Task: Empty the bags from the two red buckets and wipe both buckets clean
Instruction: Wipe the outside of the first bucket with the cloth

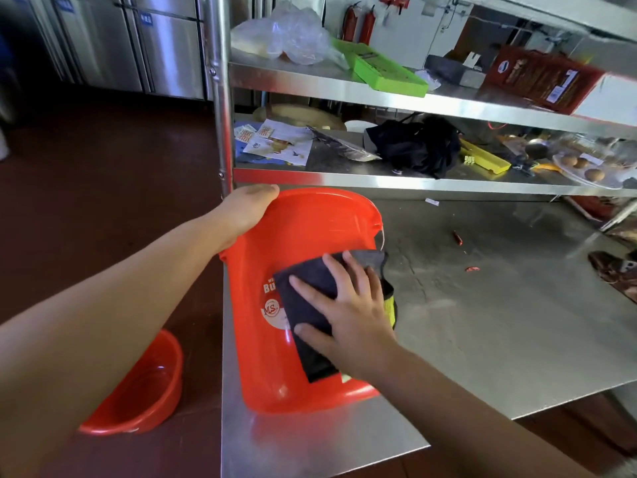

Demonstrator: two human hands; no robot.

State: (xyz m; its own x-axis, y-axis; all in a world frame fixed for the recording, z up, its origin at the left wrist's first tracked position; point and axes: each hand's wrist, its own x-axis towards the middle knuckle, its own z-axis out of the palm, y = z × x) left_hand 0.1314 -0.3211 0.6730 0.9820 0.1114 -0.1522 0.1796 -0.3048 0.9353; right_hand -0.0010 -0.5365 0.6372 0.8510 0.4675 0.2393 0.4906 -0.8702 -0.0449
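Taking the red bucket [303,298] on the steel table [499,322] as the landmark: down and to its left, off the table and lower, sits the second red bucket [138,391], mouth up, with no bag visible in it. At the landmark's far-left rim the left hand [246,212] curls over the edge and grips it, steadying the bucket. The bucket lies on its side at the table's left corner, its long axis running away from the person, rim far, base near and close to the table's front edge. On its upturned outer wall, just right of the printed label, the right hand [344,305] lies flat with fingers spread, pressing a dark cloth [310,305] against the plastic; that hand is the one placed to wipe. The unwiped wall stretches from the cloth toward the rim, so the next stroke probably runs along the axis. Right of the bucket the tabletop offers open room, with only small red scraps [471,269] well apart.
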